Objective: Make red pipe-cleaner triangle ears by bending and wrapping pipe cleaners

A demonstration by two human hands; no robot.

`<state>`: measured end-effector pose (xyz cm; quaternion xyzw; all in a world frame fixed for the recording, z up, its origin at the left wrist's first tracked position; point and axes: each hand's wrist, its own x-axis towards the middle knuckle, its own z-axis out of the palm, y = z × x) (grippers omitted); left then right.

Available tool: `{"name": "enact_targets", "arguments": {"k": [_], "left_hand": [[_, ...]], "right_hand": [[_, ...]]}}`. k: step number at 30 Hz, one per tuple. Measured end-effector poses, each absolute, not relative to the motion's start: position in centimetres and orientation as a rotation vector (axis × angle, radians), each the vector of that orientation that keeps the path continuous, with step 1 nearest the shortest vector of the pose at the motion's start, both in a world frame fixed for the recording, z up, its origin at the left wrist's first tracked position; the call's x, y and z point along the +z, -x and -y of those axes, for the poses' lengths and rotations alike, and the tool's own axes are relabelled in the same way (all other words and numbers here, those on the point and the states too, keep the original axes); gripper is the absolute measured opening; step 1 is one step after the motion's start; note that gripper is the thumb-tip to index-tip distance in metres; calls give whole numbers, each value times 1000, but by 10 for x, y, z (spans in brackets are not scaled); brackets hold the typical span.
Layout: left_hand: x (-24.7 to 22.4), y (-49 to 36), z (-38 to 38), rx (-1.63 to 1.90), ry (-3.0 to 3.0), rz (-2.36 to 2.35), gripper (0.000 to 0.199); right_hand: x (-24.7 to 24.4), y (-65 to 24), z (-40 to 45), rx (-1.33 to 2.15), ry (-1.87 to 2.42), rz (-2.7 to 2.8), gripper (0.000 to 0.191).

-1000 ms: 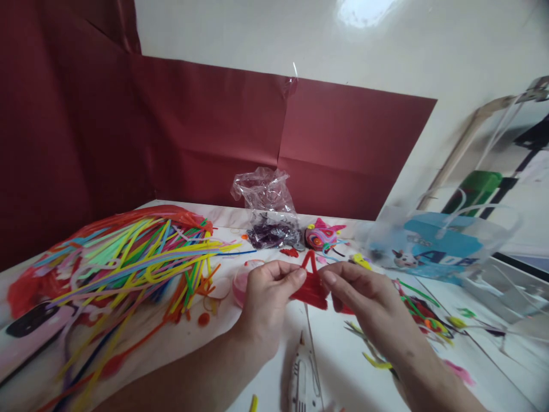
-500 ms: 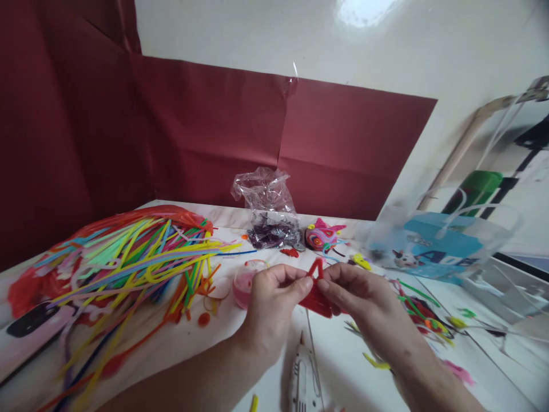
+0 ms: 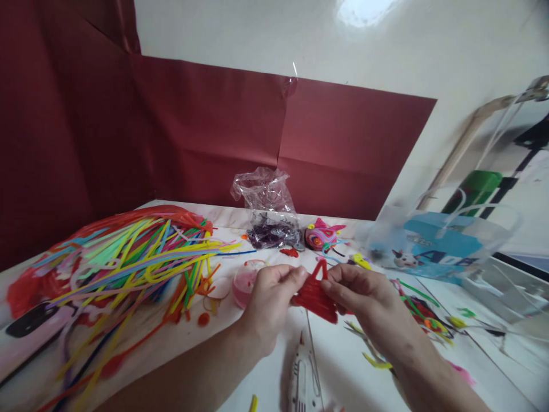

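Observation:
A red triangular piece that looks bent from pipe cleaner [image 3: 316, 298] is held up in front of me, its narrow open tip pointing upward. My left hand [image 3: 271, 303] pinches its left edge between thumb and fingers. On the other side, my right hand [image 3: 364, 297] grips the right edge, with its lower fingers partly hidden behind the piece. Below the hands a white glue gun [image 3: 303, 375] lies on the table, nozzle pointing away from me. A clear and pink round container [image 3: 244, 284] stands just beyond my left hand.
Many coloured pipe cleaners [image 3: 146, 252] spread over the left side. At the back are a crinkled clear bag [image 3: 270, 212] and a colourful wrapped ball-like figure [image 3: 321, 236]. A transparent blue bag [image 3: 441, 246] stands right, near loose scraps [image 3: 429, 320]. A phone [image 3: 38, 332] lies far left.
The red piece has tilted, and more of its lower face shows. My left thumb has shifted up and left along its edge. Both hands still hold it.

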<state>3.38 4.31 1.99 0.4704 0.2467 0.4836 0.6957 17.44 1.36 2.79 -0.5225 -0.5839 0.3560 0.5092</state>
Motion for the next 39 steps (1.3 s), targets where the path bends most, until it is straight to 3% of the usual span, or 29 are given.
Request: {"name": "enact_targets", "arguments": {"k": [3, 14, 23, 32, 39], "left_hand": [[21, -31, -46, 1079, -1072, -556, 26], [20, -32, -45, 1106, -1244, -675, 12], [20, -28, -54, 1025, -1274, -663, 31], [13, -32, -64, 1122, -1354, -764, 20], [10, -35, -77, 1119, -1274, -726, 24]], "right_hand": [[28, -178, -16, 877, 1270, 1368, 31], [27, -171, -11, 926, 1236, 1389, 29], [28, -179, -26, 987, 1182, 1327, 30], [32, -191, -32, 1002, 1117, 1408, 38], [21, -194, -38, 1130, 1105, 1604, 29]]}}
